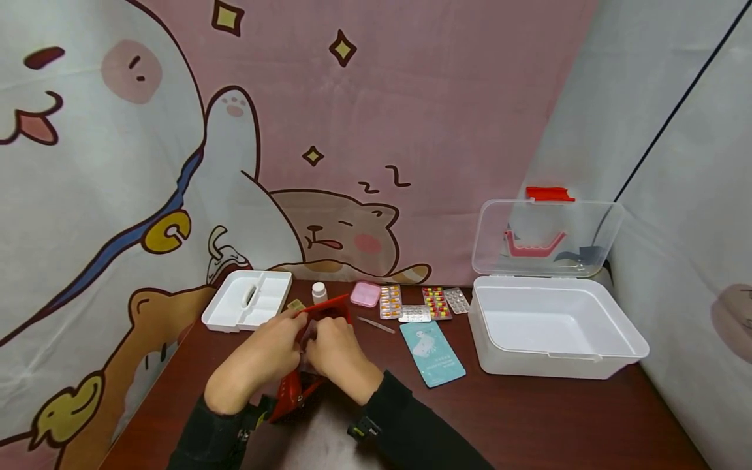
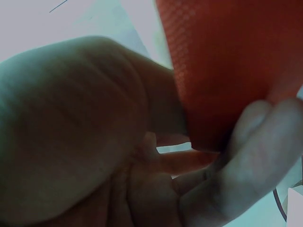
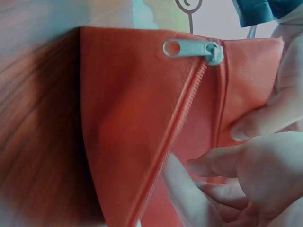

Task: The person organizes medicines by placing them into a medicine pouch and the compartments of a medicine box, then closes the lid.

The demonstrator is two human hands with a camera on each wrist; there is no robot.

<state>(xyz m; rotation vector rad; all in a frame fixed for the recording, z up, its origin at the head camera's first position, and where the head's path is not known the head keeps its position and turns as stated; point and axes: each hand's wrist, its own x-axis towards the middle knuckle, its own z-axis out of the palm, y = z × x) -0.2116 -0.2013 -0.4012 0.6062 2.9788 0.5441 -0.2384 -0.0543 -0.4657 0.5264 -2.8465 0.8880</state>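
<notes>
1. The left hand [image 1: 271, 346] grips the red pouch [image 1: 288, 395]
2. The right hand [image 1: 337, 349] is at the unzipped opening [image 3: 201, 104]; whether it grasps something, I cannot tell
3. The pouch is left of the white box [image 1: 529, 356]

The red pouch [image 3: 128, 109] looks finely textured, its zip pull [image 3: 193, 48] metallic.

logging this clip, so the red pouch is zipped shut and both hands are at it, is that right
Not quite: the red pouch is not zipped shut; the right wrist view shows its zip open. The left hand and right hand are both at it.
</notes>
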